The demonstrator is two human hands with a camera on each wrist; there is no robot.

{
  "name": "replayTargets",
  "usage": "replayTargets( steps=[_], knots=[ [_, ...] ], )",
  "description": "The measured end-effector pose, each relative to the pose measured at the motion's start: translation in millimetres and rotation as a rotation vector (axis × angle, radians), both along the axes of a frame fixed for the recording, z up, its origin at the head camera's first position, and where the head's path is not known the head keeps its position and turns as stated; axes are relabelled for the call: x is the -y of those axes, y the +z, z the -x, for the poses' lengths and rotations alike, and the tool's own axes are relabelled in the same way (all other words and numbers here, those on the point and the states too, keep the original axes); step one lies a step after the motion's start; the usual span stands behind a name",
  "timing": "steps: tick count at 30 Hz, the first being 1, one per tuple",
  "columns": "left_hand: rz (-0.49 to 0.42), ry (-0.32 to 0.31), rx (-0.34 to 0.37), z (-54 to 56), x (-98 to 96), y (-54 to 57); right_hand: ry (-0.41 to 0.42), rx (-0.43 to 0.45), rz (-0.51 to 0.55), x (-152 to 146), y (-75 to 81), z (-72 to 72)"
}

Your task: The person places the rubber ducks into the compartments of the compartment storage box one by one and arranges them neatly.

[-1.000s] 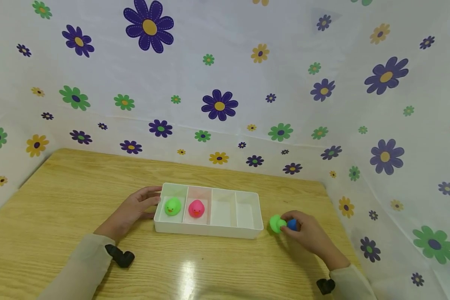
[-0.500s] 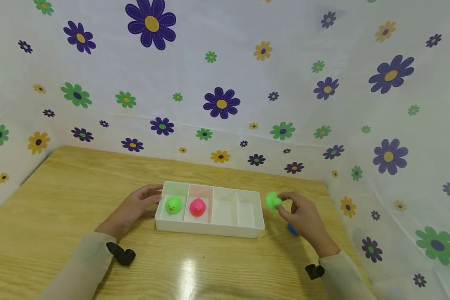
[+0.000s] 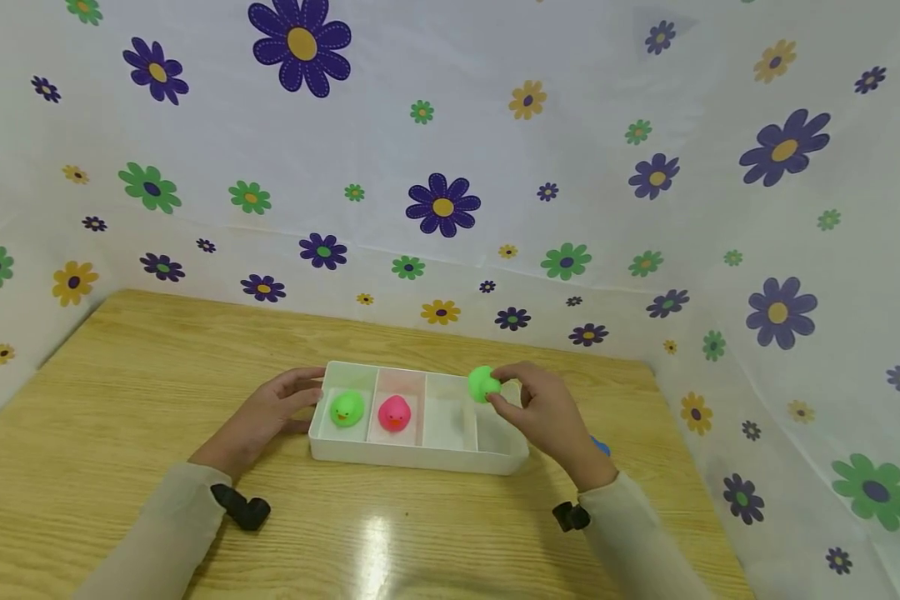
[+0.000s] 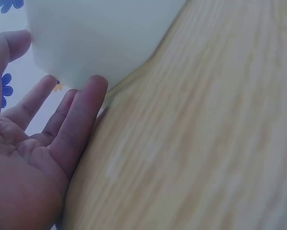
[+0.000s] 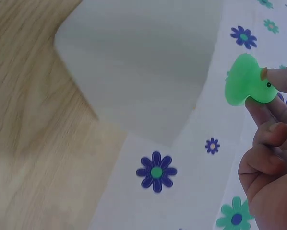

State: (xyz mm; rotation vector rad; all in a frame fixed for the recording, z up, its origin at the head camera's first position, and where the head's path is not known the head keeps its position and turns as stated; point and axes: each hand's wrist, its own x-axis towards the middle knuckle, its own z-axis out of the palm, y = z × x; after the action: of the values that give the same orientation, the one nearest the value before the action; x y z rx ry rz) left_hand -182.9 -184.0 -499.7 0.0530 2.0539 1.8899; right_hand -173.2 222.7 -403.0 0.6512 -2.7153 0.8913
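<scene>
A white box (image 3: 412, 459) with a row of compartments stands on the table. In its leftmost compartment sits a green rubber duck (image 3: 347, 409), and a pink rubber duck (image 3: 394, 413) occupies the compartment beside it. My left hand (image 3: 264, 419) rests its fingertips against the box's left end; the left wrist view shows the fingers loosely extended at the white wall (image 4: 100, 38). Over the right half of the box, my right hand (image 3: 543, 412) pinches a second green rubber duck (image 5: 243, 81) between thumb and fingers, raised above the rim.
A small blue object (image 3: 601, 446) lies on the wooden table (image 3: 285, 533) to the right of the box, partly hidden behind the right forearm. A white cloth with printed flowers (image 3: 442, 204) hangs behind the table and along its sides.
My right hand has lifted the green duck off the table, away from the blue object, and carried it left over the box. The left hand stays at the box's end.
</scene>
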Motion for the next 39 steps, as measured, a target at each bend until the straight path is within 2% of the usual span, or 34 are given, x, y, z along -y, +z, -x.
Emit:
replayTargets(
  steps=[9, 17, 24, 32, 39],
  knots=[
    [-0.01, -0.005, -0.007, 3.0, 2.6, -0.2, 0.032, 0.024, -0.161, 30, -10.4, 4.4],
    [-0.006, -0.002, -0.007, 0.5, 2.6, 2.6, 0.03, 0.113, -0.226, 42, -20.4, 7.2],
    [-0.011, 0.002, -0.006, -0.2, 1.9, 1.6, 0.029, 0.13, -0.253, 43, -28.8, 9.2],
    [-0.01, 0.001, -0.001, -1.1, 0.7, 2.1, 0.037, 0.121, -0.259, 46, -28.2, 9.5],
    [-0.013, 0.006, 0.0, -1.1, 0.0, 1.0, 0.029, 0.174, -0.258, 48, -29.3, 10.0]
  ],
)
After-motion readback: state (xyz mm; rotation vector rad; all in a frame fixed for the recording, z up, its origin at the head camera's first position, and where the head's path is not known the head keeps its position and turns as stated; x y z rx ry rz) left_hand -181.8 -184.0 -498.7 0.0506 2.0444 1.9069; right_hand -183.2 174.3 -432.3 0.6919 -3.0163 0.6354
